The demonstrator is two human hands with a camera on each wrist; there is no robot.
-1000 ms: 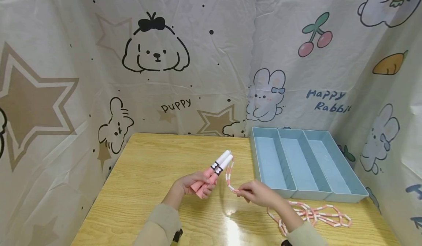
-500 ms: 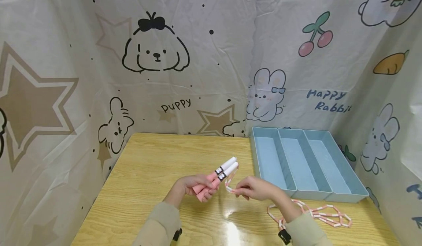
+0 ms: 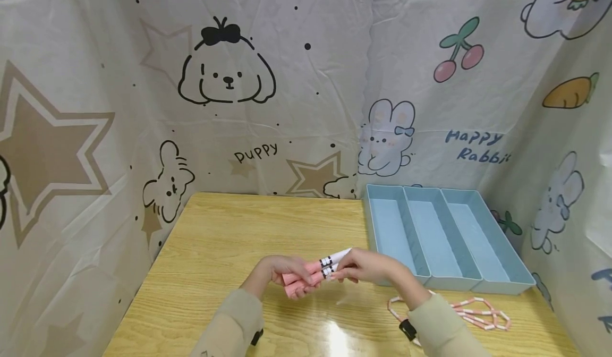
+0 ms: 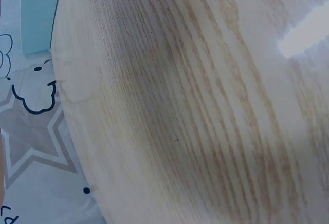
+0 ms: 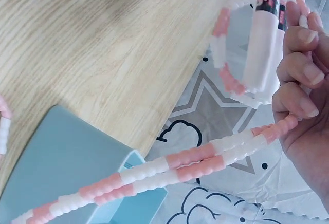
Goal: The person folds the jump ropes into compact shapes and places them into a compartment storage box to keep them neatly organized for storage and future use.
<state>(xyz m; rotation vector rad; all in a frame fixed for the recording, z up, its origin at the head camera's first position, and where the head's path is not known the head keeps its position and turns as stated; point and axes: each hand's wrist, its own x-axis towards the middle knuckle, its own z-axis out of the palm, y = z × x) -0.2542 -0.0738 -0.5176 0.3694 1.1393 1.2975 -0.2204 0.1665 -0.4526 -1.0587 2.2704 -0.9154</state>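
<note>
My left hand (image 3: 289, 272) grips both pink-and-white handles (image 3: 326, 262) of a jump rope side by side, above the table. The handles point to the right, with black bands around their middles. Right at their white ends, my right hand (image 3: 365, 265) holds the beaded rope (image 5: 198, 160). In the right wrist view, two strands of its pink and white beads run through the curled fingers, and a short loop curves beside the handle ends. The rest of the rope (image 3: 480, 314) lies in loops on the table, partly hidden by the right forearm.
A light blue tray (image 3: 454, 284) with three long compartments stands at the right back of the wooden table (image 3: 229, 229). A patterned cloth (image 3: 287, 107) hangs behind and along both sides. The left wrist view shows tabletop and a tray corner (image 4: 40, 18).
The handles have tipped lower and shifted right. My right hand has come up to their white ends, bringing the rope against them, and the hanging loop is now mostly hidden in the head view.
</note>
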